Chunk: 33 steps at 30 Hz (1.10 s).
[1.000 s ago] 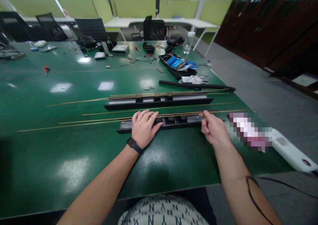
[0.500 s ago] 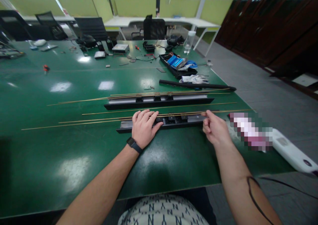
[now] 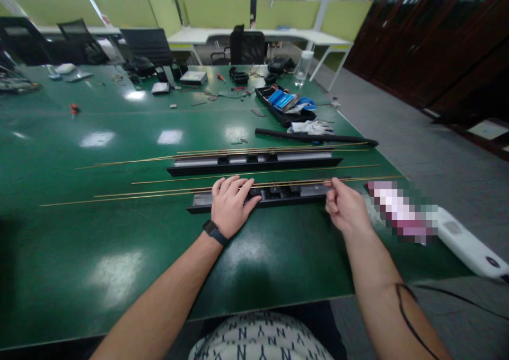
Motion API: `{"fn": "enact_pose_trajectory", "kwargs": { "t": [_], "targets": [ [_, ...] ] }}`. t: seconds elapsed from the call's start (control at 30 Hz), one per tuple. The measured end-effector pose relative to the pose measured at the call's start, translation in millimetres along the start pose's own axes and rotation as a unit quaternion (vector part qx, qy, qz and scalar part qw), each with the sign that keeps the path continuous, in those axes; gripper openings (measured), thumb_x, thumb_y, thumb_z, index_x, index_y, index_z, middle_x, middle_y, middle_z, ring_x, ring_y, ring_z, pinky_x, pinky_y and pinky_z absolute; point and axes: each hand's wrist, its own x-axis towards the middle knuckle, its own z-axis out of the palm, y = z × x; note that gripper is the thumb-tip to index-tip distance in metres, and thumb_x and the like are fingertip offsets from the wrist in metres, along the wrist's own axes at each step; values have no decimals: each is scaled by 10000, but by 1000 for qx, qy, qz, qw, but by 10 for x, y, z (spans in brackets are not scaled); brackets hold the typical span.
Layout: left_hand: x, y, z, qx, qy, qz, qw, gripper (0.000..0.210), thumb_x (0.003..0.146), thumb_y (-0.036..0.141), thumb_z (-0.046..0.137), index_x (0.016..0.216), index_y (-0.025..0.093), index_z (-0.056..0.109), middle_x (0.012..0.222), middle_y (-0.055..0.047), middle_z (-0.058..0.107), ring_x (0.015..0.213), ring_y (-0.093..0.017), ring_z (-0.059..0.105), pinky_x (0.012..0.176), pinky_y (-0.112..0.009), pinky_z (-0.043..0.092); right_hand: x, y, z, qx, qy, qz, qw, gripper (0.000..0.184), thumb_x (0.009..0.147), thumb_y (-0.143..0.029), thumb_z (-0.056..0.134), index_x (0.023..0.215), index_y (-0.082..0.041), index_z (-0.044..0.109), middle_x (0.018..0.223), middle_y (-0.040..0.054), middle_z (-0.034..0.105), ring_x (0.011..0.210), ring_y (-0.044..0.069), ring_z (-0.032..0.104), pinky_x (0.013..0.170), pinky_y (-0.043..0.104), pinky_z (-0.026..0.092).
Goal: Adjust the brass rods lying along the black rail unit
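Observation:
A black rail [image 3: 308,196] with a grey channel and several small black blocks lies across the table in front of me. Over its left part is my left hand [image 3: 231,203], its fingers across the channel and its thumb on the near side, gripping it. My right hand [image 3: 345,205] is closed in a pinch at the rail's right end, on a thin brass rod [image 3: 119,199]. This rod runs along the rail under my left fingers and out far to the left. Another brass rod [image 3: 175,192] lies close beside it.
Farther back lies a second black rail [image 3: 254,166] with brass rods along it. A single rod [image 3: 167,181] rests between the rails. Behind are a black tube [image 3: 338,138], white gloves [image 3: 312,127] and a black tray [image 3: 286,118]. A white device [image 3: 469,240] sits at the right edge.
The long brass rod has slid slightly to the right, its left end now closer to the rail. My right hand has shifted a touch to the right; my left hand stays put.

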Motion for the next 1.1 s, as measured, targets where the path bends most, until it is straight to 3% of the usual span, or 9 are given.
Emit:
{"fn": "enact_pose_trajectory", "kwargs": {
  "t": [0.2, 0.53, 0.73, 0.97, 1.1],
  "targets": [
    [1, -5, 8, 0, 10, 9, 1000, 421, 993, 504, 627, 1332, 259, 672, 1262, -81, 748, 1277, -293, 621, 1154, -510, 327, 19, 46, -17, -18, -34, -2, 999, 301, 776, -399, 857, 819, -146, 701, 468, -49, 520, 280, 36, 326, 278, 154, 215],
    [3, -3, -2, 0, 9, 9, 1000, 414, 996, 500, 625, 1325, 254, 673, 1261, -79, 749, 1272, -289, 623, 1151, -502, 323, 0, 8, 2, -6, -9, 4, 1000, 296, 824, -416, 827, 813, -174, 658, 464, -55, 515, 279, 42, 325, 278, 153, 222],
    [0, -6, 2, -5, 8, 6, 1000, 416, 995, 503, 623, 1332, 263, 674, 1269, -80, 746, 1283, -288, 616, 1158, -503, 318, -42, 13, 41, -24, -48, 18, 998, 291, 795, -390, 849, 834, -147, 692, 460, -50, 518, 281, 37, 321, 281, 153, 214],
    [-4, -3, -4, -2, 1, 4, 1000, 424, 990, 501, 629, 1339, 264, 674, 1270, -84, 746, 1280, -288, 614, 1159, -505, 319, -19, -38, 15, 3, 10, -2, 1000, 242, 829, -348, 807, 788, -168, 651, 459, -64, 489, 282, 41, 326, 280, 154, 221],
    [-4, -3, -1, -3, 3, 4, 1000, 423, 987, 499, 634, 1339, 268, 673, 1269, -82, 746, 1274, -290, 618, 1159, -509, 323, -6, -18, 4, -10, 10, -1, 1000, 269, 848, -397, 798, 803, -177, 650, 462, -65, 489, 280, 44, 318, 276, 155, 218]
  ]
}}
